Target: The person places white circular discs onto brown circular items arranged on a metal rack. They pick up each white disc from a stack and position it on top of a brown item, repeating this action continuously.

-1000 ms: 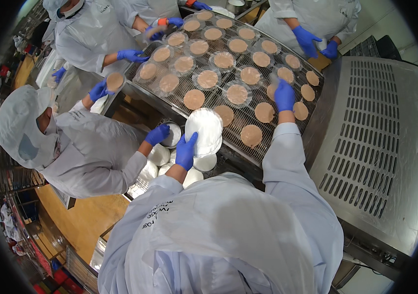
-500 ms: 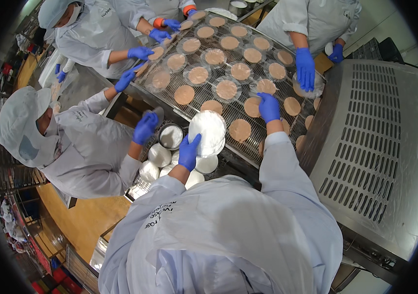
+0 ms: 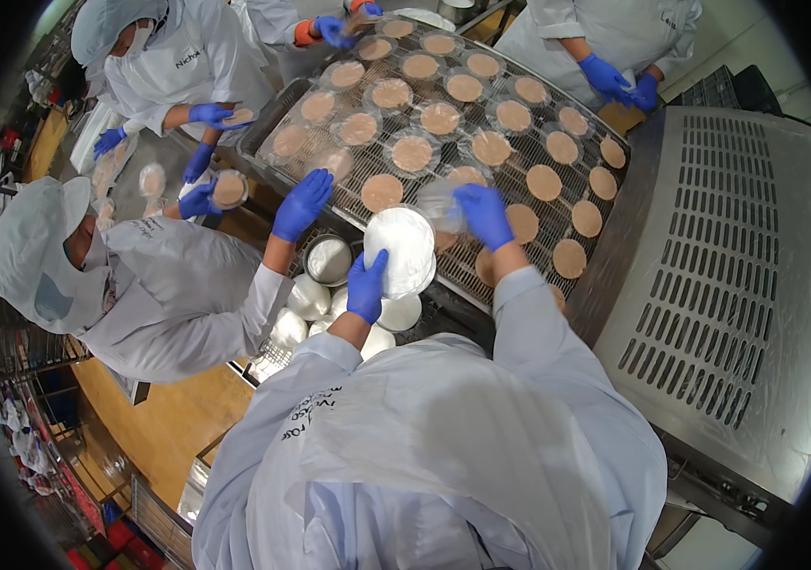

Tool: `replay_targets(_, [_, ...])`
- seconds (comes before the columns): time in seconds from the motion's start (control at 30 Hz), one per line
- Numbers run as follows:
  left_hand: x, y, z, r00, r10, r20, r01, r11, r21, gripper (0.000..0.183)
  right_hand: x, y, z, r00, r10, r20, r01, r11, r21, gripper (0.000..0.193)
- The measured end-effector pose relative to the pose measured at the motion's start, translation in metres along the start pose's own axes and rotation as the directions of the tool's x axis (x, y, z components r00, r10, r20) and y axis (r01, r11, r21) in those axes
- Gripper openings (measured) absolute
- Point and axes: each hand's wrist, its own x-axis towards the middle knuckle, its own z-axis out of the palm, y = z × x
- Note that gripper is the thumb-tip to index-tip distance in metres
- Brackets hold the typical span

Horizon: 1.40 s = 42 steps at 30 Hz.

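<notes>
My left hand [image 3: 365, 285], in a blue glove, grips a stack of thin white round film sheets [image 3: 398, 249] at the belt's near edge. Beside the stack, my blue-gloved right hand [image 3: 487, 217] has its fingers closed at a see-through round film sheet [image 3: 440, 205], smeared by motion. Under and around that hand, flat round tan patties [image 3: 521, 224] lie on a wire mesh belt [image 3: 543, 258]. Many patties farther off, such as one pale brown patty [image 3: 412, 153], have clear round film on them. Nearer ones at the right look bare.
A slotted metal machine housing [image 3: 709, 266] borders the belt at right. Left of my stack stand a round metal tin [image 3: 329, 259] and several white film stacks [image 3: 308, 299]. A co-worker's gloved hand [image 3: 303, 204] reaches over the belt's left edge; other co-workers stand around it.
My right hand has moved left from a patty toward the film stack. The patties have shifted slightly right and nearer. The left co-worker's hand has moved up to the belt; the far-right co-worker's hand has drawn back.
</notes>
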Motion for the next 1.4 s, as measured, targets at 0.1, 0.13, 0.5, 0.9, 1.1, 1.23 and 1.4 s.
replay_targets(0.1, [-0.009, 0.005, 0.003, 0.999, -0.024, -0.045, 0.025, 0.999, 0.021, 0.044, 0.030, 0.039, -0.068, 0.907, 0.291, -0.303, -0.301, 0.953, 0.015, 0.022])
replay_targets(0.13, [-0.014, 0.006, 0.002, 0.996, -0.026, -0.080, 0.028, 0.999, 0.031, 0.044, 0.035, 0.039, -0.082, 0.872, 0.003, -0.490, -0.129, 0.966, -0.224, 0.022])
replay_targets(0.5, [-0.008, 0.001, 0.002, 0.990, 0.073, 0.119, -0.068, 0.997, -0.045, 0.041, -0.039, 0.030, -0.019, 0.997, 0.061, -0.056, -0.078, 0.929, -0.362, 0.034])
replay_targets(0.9, [0.003, -0.013, 0.013, 1.000, -0.003, 0.018, 0.002, 1.000, 0.020, 0.041, 0.005, 0.031, -0.027, 0.998, 0.055, -0.019, -0.055, 0.998, -0.036, 0.027])
replay_targets(1.1, [-0.006, -0.035, 0.001, 1.000, -0.027, 0.011, 0.027, 1.000, 0.002, 0.043, 0.014, 0.052, -0.130, 0.835, -0.123, -0.536, -0.175, 0.865, -0.471, 0.024])
replay_targets(1.23, [-0.015, -0.036, 0.000, 0.999, -0.024, 0.030, 0.025, 1.000, -0.008, 0.043, -0.010, 0.127, -0.085, 0.913, 0.087, -0.400, -0.263, 0.872, -0.412, 0.030])
replay_targets(1.4, [0.010, -0.042, -0.007, 0.986, 0.081, 0.145, -0.083, 0.996, 0.011, 0.043, -0.038, 0.086, -0.035, 0.986, 0.124, -0.111, -0.163, 0.848, -0.504, 0.036])
